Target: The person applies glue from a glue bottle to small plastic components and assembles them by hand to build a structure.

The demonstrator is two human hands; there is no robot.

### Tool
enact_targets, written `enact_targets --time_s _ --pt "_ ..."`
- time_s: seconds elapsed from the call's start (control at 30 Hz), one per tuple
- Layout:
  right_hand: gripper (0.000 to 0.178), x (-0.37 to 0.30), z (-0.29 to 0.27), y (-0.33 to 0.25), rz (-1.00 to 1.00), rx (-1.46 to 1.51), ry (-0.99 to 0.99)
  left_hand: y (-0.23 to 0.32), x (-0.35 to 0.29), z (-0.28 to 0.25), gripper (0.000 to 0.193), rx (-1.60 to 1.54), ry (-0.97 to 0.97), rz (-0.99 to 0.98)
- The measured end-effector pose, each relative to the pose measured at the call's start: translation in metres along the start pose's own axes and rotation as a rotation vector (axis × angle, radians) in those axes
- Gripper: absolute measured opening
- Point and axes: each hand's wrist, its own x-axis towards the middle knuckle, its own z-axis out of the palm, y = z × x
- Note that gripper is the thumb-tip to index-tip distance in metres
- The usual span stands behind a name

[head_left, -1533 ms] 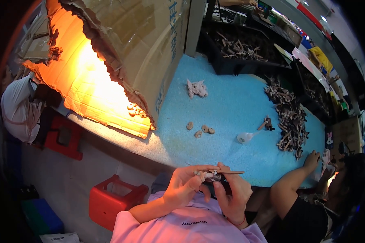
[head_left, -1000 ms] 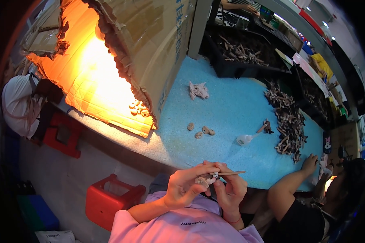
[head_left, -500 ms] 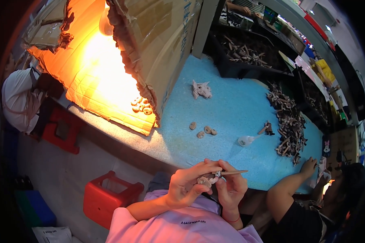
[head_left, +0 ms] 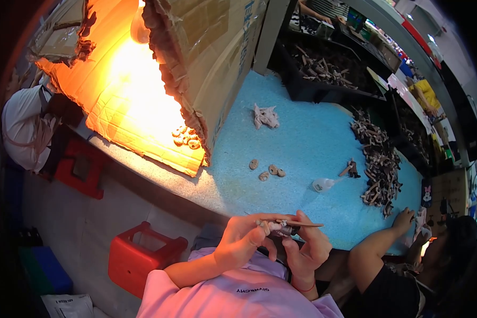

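In front of my chest, a small figurine [head_left: 286, 229] with a pale end and a dark body is held between both hands. A flat tan stick-like piece [head_left: 308, 224] juts from it to the right. My left hand [head_left: 241, 241] pinches the pale end between thumb and fingers. My right hand [head_left: 309, 249] has its fingertips on the dark end and the tan piece, thumb below and fingers above. Fingers partly hide the figurine, so its details are unclear. Beyond my hands, several small round beige pieces [head_left: 263, 176] lie on the blue tabletop [head_left: 297, 143].
A small white bottle [head_left: 323, 184] lies near a dark-and-tan figure [head_left: 351, 169]. Right of them spreads a pile of similar parts [head_left: 379, 169]; black trays [head_left: 328, 74] stand behind. A cardboard box [head_left: 212, 58] with a glowing lamp rises at left. A co-worker's arm [head_left: 379, 238] rests at right.
The figurine has been turned in my fingers, so its dark body now shows more. My right hand has shifted slightly right and its fingers have spread a little.
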Motion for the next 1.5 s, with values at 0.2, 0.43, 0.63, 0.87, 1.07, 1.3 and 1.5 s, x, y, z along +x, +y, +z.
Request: enact_targets --time_s 0.2,0.43,0.63,0.87,1.07,1.3,1.5 --pt "0.034 0.005 -0.006 0.001 -0.095 -0.036 -0.057 0.000 0.001 -0.004 0.054 -0.356 -0.013 -0.174" --pt "0.034 0.003 -0.013 -0.003 -0.007 -0.079 -0.124 -0.007 0.002 -0.007 0.047 -0.647 -0.009 -0.334" --pt "0.031 0.003 -0.012 -0.005 -0.002 -0.072 -0.048 -0.008 0.005 -0.005 0.045 -0.773 -0.047 -0.383" --pt "0.033 -0.008 -0.010 0.000 0.025 -0.027 0.025 -0.012 0.005 -0.006 0.043 -0.769 0.026 -0.467" --pt "0.032 -0.007 -0.014 -0.001 0.058 -0.031 0.008 -0.011 0.009 -0.005 0.050 -0.791 0.010 -0.518" --pt "0.025 -0.017 -0.014 -0.003 0.302 0.074 0.059 -0.006 0.007 -0.002 0.055 -0.661 0.095 -0.638" --pt "0.019 -0.022 -0.017 0.002 0.432 0.273 0.100 -0.011 0.004 -0.002 0.056 -0.668 0.085 -0.605"
